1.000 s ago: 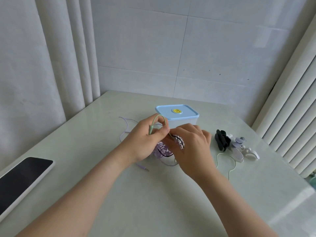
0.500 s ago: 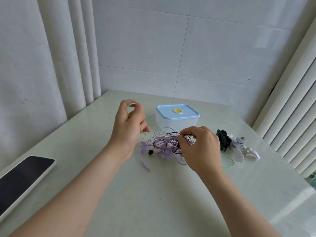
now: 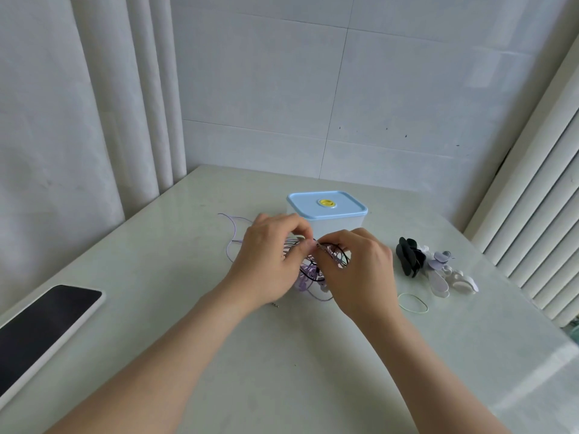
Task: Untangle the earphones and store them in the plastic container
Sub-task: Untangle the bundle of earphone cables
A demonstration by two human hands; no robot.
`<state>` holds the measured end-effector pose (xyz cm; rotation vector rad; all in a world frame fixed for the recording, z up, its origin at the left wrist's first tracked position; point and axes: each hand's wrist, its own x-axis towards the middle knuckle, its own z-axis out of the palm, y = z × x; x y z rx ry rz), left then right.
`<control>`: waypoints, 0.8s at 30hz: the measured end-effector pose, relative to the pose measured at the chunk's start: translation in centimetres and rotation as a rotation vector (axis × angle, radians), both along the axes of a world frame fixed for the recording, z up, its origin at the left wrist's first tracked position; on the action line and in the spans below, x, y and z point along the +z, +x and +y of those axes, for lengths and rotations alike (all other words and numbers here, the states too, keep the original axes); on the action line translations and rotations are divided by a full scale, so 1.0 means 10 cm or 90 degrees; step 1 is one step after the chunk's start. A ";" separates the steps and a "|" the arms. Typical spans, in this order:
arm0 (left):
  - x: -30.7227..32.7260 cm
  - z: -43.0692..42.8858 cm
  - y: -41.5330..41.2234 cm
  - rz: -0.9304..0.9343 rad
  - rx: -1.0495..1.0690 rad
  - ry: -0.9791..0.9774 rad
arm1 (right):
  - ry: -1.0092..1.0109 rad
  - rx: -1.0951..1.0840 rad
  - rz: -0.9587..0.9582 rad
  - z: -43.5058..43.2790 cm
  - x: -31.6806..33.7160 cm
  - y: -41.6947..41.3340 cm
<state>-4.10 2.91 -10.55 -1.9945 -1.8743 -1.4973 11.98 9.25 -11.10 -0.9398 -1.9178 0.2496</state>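
Head view: left hand, right hand fingers pinching tangled earphones between them, just before lidded plastic container.

Glossy smooth table; translucent plastic container, glossy-screened phone.

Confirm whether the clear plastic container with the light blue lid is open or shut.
Shut. The light blue lid sits flat on the clear plastic container, its rim covering the visible top edge.
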 end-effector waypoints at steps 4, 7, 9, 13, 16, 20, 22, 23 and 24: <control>0.08 0.02 -0.02 -0.201 -0.016 0.089 | -0.048 -0.024 0.043 0.00 0.03 0.00; 0.18 0.03 -0.03 -0.567 -0.058 0.120 | -0.112 -0.030 0.083 0.01 0.07 0.03; 0.28 0.01 -0.05 -0.822 -0.123 0.133 | -0.181 -0.027 0.118 0.05 0.08 0.07; 0.27 0.03 -0.11 -0.890 -0.050 0.135 | -0.271 -0.044 0.169 0.11 0.07 0.11; 0.22 0.00 -0.16 -0.561 0.095 0.115 | -0.256 -0.063 0.166 0.14 0.04 0.12; 0.14 -0.04 -0.11 -0.163 0.071 -0.001 | -0.221 -0.049 0.169 0.11 0.04 0.12; 0.07 -0.05 -0.05 -0.018 0.078 -0.100 | -0.204 -0.043 0.151 0.08 0.07 0.13; 0.05 -0.05 -0.04 0.022 0.076 -0.131 | -0.204 -0.040 0.149 0.08 0.08 0.13; 0.03 -0.04 -0.04 0.036 0.067 -0.150 | -0.209 -0.037 0.153 0.08 0.08 0.13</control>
